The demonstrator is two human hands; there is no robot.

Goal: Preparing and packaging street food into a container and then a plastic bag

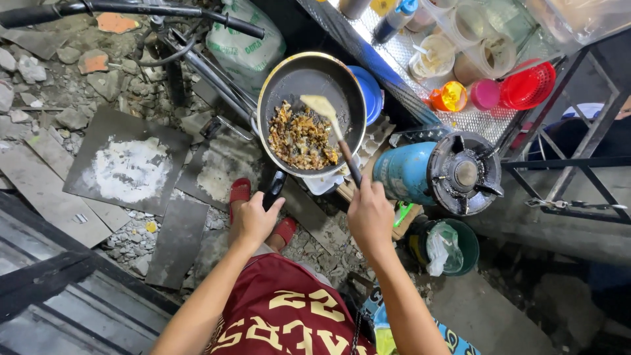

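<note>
My left hand grips the black handle of a dark frying pan, holding it off the stove. Browned chopped food lies in the near half of the pan. My right hand holds the dark handle of a wooden spatula, whose pale blade rests over the pan above the food. To the right stands a blue gas canister stove with a round black burner, nothing on it.
A metal counter at the upper right holds plastic jars, a red basket and an orange lid. A green bucket sits below the stove. Rubble, flat boards and a bicycle frame lie to the left. Red sandals show below the pan.
</note>
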